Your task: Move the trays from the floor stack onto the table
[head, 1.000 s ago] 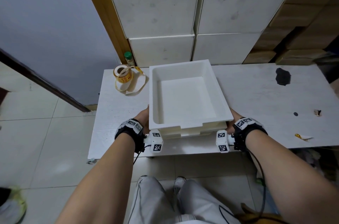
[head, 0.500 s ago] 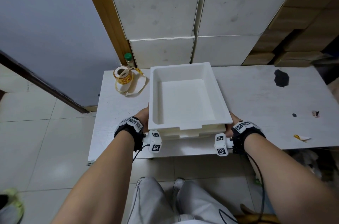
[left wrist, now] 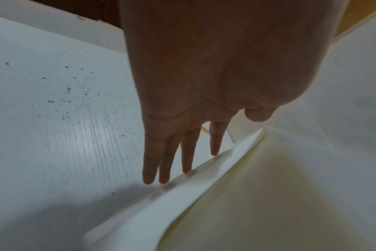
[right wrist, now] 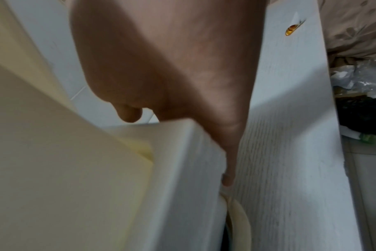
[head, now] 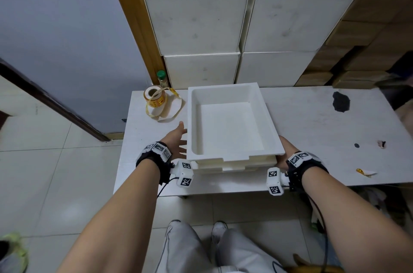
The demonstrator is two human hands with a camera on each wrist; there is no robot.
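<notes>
A stack of white foam trays point(head: 230, 127) sits on the white table point(head: 312, 127), with the lower trays' rims point(head: 234, 166) showing under the top one. My left hand point(head: 177, 138) lies beside the stack's left wall with its fingers straight and spread. In the left wrist view the left hand point(left wrist: 210, 146) has its fingertips at the edge of the tray rim point(left wrist: 161, 212). My right hand point(head: 285, 147) is tucked under the top tray's right rim near the front corner. In the right wrist view the right hand point(right wrist: 215, 135) lies straight along the tray side point(right wrist: 182, 186), most fingers hidden.
A yellow tape roll point(head: 155, 98) with a loose strip lies left of the trays, and a green-capped bottle point(head: 161, 78) stands behind it. The table's right part has a black stain point(head: 340, 101) and small scraps point(head: 366, 172). White boxes point(head: 201, 20) rise behind the table.
My left hand has come out from under the tray's left side and its fingers have straightened. The tray stack and my right hand have barely shifted.
</notes>
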